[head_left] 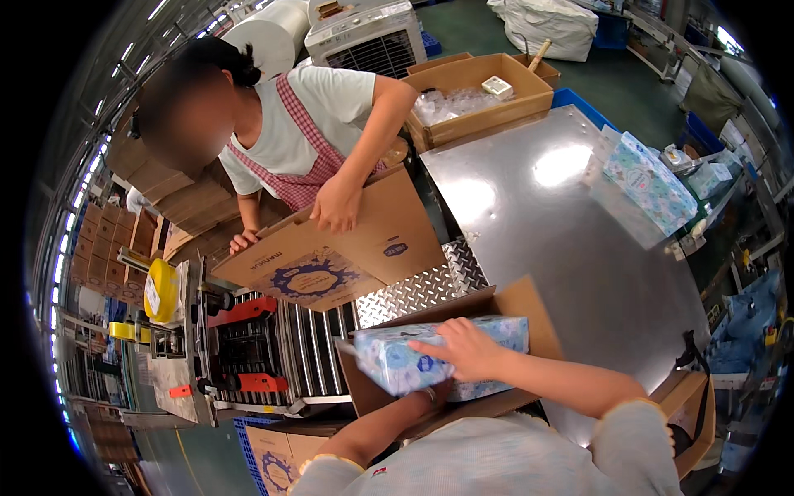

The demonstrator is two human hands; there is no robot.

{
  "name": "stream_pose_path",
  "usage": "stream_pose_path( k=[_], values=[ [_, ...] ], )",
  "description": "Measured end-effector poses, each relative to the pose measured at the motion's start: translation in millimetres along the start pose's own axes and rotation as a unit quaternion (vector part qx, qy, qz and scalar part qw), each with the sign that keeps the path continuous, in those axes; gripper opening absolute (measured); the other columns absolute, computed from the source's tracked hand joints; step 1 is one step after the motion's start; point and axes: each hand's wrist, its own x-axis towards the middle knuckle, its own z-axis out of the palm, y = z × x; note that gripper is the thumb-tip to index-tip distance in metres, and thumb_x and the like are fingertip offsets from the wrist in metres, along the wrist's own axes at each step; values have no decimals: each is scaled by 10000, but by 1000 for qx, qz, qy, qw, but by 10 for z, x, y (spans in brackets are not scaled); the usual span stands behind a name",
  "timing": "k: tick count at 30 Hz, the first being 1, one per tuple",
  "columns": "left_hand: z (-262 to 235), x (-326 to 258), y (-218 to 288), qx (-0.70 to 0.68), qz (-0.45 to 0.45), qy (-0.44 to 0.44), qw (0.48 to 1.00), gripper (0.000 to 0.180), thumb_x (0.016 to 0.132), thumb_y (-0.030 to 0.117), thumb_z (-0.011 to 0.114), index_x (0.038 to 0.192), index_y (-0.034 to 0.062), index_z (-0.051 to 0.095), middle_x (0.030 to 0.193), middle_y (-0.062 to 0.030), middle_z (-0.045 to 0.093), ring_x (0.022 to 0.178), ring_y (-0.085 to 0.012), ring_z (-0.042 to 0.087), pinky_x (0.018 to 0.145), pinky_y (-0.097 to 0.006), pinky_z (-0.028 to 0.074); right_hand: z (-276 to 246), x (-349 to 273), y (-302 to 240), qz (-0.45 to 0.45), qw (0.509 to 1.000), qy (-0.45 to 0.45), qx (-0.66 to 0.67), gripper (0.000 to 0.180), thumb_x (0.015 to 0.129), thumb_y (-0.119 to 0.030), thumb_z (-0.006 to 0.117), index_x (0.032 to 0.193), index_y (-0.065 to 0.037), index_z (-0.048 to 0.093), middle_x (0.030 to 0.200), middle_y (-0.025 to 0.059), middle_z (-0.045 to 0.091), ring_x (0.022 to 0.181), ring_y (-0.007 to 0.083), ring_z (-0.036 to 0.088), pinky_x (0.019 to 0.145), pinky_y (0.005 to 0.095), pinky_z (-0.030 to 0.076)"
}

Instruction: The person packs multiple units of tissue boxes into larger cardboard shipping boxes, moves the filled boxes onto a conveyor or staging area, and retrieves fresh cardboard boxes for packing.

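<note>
The right hand (467, 347) lies flat, fingers spread, on top of a blue-patterned soft pack (413, 364) in the lower middle of the frame. The left hand (426, 398) is under the pack's near side, mostly hidden, so I cannot tell how its fingers sit. The pack rests across the mouth of an open carton (517, 306) whose flaps stand up around it, at the near edge of the table (562, 240).

The table is bare polished steel and fills the right centre of the frame, with bright glare from lamps overhead. A strip of ribbed tread plate (422, 289) joins it to a roller conveyor (306, 347) at lower left, which has red guide rails. Beside the conveyor, at the left edge, sit yellow tape rolls (161, 289).

Across the conveyor, at upper left, another person in a white shirt and red checked apron holds a printed flat carton (331, 256) with both hands. Behind that person are stacks of flat cardboard (165, 194).

At the top, an open box (480, 91) holds clear bags. Behind it stand a grey fan unit (368, 33) and a large white roll (265, 33), and a white sack (546, 25) lies on the green floor. More blue-patterned packs (649, 182) lie at the table's far right edge.
</note>
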Motion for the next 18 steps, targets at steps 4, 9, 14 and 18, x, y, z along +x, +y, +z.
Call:
stream_pose_path(
  k=[4, 9, 14, 18],
  values=[
    [214, -100, -139, -79, 4, -23, 997, 788, 771, 323, 785, 1426, 22, 467, 1433, -243, 524, 1305, -390, 527, 1013, -463, 499, 1386, 302, 127, 13, 980, -183, -78, 1056, 742, -137, 774, 1633, -289, 227, 1209, 186, 584, 1137, 334, 548, 950, 481, 425],
    [-269, -443, -139, -217, -81, -71, 970, 654, 889, 400, 707, 1389, 11, 542, 1268, -250, 654, 1171, -409, 630, 1005, -454, 503, 2881, -118, 712, 275, 885, -377, -2, 981, 853, -195, 701, 1644, -306, 132, 1572, 126, 410, 1445, 345, 358, 1097, 574, 345],
    [-447, -310, -291, -262, -65, 64, 961, 546, 909, 338, 696, 1308, -21, 598, 1206, -250, 679, 1131, -399, 647, 979, -445, 515, 1629, 227, 1016, 229, 811, -508, 179, 339, 923, -295, 652, 1183, -92, 732, 1083, 158, 744, 1018, 316, 704, 836, 476, 536],
    [-672, -119, -279, -312, -68, 151, 936, 407, 902, 204, 714, 1251, 8, 640, 1125, -199, 717, 1035, -328, 703, 886, -414, 559, -1012, -153, 1425, 227, 911, -69, 338, 313, 878, -350, 725, 980, -58, 774, 866, 147, 750, 794, 264, 711, 735, 393, 546]
  ],
)
